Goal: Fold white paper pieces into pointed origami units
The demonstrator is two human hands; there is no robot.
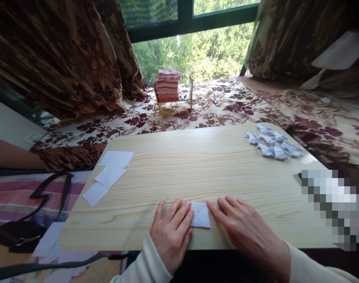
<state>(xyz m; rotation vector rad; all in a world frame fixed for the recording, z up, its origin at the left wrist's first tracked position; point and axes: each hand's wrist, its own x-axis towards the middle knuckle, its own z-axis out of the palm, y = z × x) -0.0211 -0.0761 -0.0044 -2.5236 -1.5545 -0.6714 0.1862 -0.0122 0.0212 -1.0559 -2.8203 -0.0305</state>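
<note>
A small piece of folded white paper lies on the wooden table near its front edge, with slanting creases across its face. My left hand rests flat over the paper's left side, fingers spread and pointing away from me. On the other side, my right hand has its index fingertip at the paper's upper right corner; the remaining fingers are bent close together, and the thumb is hidden beneath. Several folded white paper pieces with pointed corners are heaped at the table's far right. Loose white paper sheets overlap at the left.
The light wooden table has rounded corners. Beyond it, a small stand carries a stack of pink-and-white items on patterned cloth. A lamp stands back right. A black bag and more paper lie lower left; a pixelated patch covers the right edge.
</note>
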